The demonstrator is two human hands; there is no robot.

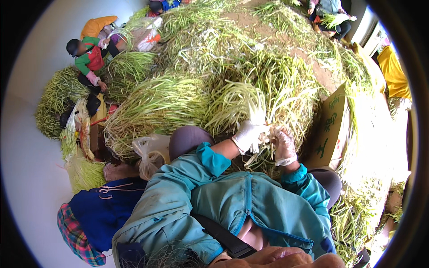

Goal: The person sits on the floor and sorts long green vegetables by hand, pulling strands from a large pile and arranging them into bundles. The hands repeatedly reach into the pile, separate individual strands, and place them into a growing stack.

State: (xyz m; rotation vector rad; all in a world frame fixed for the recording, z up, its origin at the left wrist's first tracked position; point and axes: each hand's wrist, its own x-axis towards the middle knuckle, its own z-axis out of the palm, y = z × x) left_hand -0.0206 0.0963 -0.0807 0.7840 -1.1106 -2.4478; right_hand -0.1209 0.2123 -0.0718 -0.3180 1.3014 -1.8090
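Observation:
Wearing a thin whitish glove, my left hand (250,135) is closed around the pale lower stalks of a bunch of long-leaved greens (256,109), whose leaves fan out away from me. My right hand (284,144), in a clear plastic glove, is beside it at the stalk ends, its fingers bent and close to the left fingers. Whether the right fingers pinch a stalk cannot be told. Loose leaves and stalks (291,110) lie in a heap beyond both hands. A thicker pile of the same greens (164,100) lies to the left.
A cardboard box (326,130) bearing writing stands at the right. Near my left knee is a knotted clear plastic bag (150,157). A person in blue (107,201) is close at my left. Other people sit at the far left (88,57) and far right (330,16) among more greens.

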